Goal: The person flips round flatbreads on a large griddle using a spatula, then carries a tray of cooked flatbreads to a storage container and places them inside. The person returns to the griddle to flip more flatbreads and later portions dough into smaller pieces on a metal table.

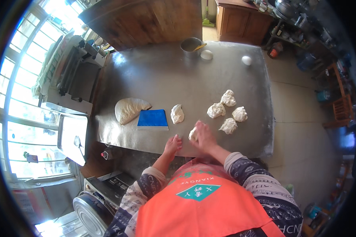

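My right hand (205, 137), slightly blurred, is cupped against a dough lump (192, 134) near the front edge of the metal worktop and hides part of it. To its left, my left hand (173, 144) hovers by the same edge, holding nothing, fingers loosely curved. A cut dough piece (177, 114) lies ahead of it. Farther left, a scraper with a blue grip (152, 118) rests against a large, smooth dough mass (130, 110). Several rough dough lumps, including one front lump (228, 126), sit to the right of my right hand.
At the worktop's (166, 74) far side stand a metal pot (190, 49) with a yellow-handled utensil, a white rounded item (206, 54) and an egg-like white object (246, 60). A dough-sheeter-like machine (74, 77) and a white tray (74, 133) flank the left side.
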{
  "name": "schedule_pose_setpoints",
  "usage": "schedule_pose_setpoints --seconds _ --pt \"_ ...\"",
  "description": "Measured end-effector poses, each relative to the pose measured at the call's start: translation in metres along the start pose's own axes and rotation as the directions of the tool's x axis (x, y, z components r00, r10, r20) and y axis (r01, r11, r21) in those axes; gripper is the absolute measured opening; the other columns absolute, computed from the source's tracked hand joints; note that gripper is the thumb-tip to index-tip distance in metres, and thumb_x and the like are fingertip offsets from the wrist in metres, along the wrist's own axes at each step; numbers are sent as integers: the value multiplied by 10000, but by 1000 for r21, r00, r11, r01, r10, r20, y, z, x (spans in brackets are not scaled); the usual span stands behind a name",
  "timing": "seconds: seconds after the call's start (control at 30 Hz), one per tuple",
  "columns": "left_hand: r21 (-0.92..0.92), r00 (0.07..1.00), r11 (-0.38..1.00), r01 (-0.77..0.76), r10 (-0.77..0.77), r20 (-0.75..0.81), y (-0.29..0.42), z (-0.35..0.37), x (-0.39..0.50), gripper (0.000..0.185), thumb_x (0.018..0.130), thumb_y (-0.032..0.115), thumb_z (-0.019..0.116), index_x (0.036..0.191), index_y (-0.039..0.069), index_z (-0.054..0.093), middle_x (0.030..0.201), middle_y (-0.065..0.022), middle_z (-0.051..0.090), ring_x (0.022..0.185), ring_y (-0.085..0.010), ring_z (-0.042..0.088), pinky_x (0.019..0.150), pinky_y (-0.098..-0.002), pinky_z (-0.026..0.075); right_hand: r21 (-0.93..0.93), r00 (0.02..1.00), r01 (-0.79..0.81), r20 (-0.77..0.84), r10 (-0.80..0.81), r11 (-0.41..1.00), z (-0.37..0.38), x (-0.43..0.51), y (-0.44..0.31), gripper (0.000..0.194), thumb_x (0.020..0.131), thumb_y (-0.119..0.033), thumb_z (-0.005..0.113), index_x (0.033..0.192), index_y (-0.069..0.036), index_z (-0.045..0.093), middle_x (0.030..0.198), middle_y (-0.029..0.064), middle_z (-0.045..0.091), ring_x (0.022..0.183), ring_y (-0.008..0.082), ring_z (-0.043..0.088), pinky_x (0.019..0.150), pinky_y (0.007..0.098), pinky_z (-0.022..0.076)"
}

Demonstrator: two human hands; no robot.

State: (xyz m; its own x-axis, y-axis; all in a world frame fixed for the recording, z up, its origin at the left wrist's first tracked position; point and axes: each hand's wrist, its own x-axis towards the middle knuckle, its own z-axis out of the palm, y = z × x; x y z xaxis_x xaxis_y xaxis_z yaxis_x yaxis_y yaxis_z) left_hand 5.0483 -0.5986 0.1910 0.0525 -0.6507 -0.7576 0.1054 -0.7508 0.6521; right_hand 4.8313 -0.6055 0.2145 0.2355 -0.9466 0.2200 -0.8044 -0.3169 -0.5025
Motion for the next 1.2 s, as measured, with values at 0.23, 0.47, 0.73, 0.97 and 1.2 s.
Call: schedule_pose_setpoints --seconds 0.23,0.47,0.73,0.97,1.2 --pt "-130 947 982 136 -90 308 -25 39 40 348 979 359 517 1107 39 563 992 -91 622 838 -194 594 716 -326 511 98 975 -217 69 211 971 33 -13 -4 390 859 -326 606 1123 -42 580 1326 225 492 1214 376 480 1008 471 387" --pt "-347 871 927 145 47 489 13 79 -9 267 966 243 564 1141 42 549 1025 -75 627 887 -197 618 750 -353 524 374 850 -427 -144 507 823 -11 -16 -35 353 907 -405 583 942 -54 565 882 200 616 922 405 570 834 495 438" --pt "-541 779 760 360 75 623 126 47 -119 369 998 230 484 1283 -5 488 1224 -151 570 1138 -264 556 984 -405 460 50 943 38 -332 -19 998 -111 40 -86 309 969 -358 514 915 -55 538 783 169 649 636 402 624 559 490 486" --pt "-546 409 630 -552 776 480 160 34 -193 499 969 168 519 1407 -28 381 1356 -138 489 1269 -232 482 1079 -345 372 347 946 -287 -44 321 893 -211 90 -156 432 889 -404 645 1032 -9 540 936 164 637 874 285 661 715 368 526" --pt "-606 501 520 -602 837 220 212 25 -202 358 987 264 504 1171 -35 573 1009 -152 678 1125 -266 600 1056 -403 388 907 976 -45 128 173 -418 -170 100 -198 658 982 -589 356 1275 -17 494 1224 105 568 1097 192 584 924 329 472"
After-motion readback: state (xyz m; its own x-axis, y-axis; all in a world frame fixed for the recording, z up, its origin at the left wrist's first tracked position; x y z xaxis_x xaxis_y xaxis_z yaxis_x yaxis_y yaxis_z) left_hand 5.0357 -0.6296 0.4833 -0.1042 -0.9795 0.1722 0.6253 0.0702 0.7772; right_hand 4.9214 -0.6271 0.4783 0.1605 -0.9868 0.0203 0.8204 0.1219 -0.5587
